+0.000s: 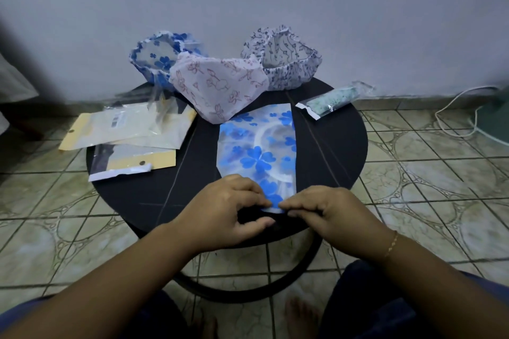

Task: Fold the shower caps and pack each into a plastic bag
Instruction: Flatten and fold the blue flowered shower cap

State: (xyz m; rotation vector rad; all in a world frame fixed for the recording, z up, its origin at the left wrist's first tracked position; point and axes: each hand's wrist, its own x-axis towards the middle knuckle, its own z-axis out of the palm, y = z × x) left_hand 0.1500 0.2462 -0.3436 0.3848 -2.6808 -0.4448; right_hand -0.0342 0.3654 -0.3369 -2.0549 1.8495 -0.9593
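A folded shower cap with blue flowers [259, 151] lies flat as a long strip in the middle of the round dark table [143, 201]. My left hand [225, 212] and my right hand [327, 215] pinch its near end at the table's front edge, fingertips almost meeting. Three unfolded caps stand at the back: a blue-flowered cap [159, 58], a pink-printed cap [217, 85] and a dark-printed white cap [286, 60]. A green cap packed in a clear plastic bag [333, 100] lies at the right rear.
Empty plastic bags with yellow card backing [124, 129] lie stacked on the table's left side, partly over the edge. A white cable [454, 107] runs along the tiled floor at the right. A wall rises right behind the table.
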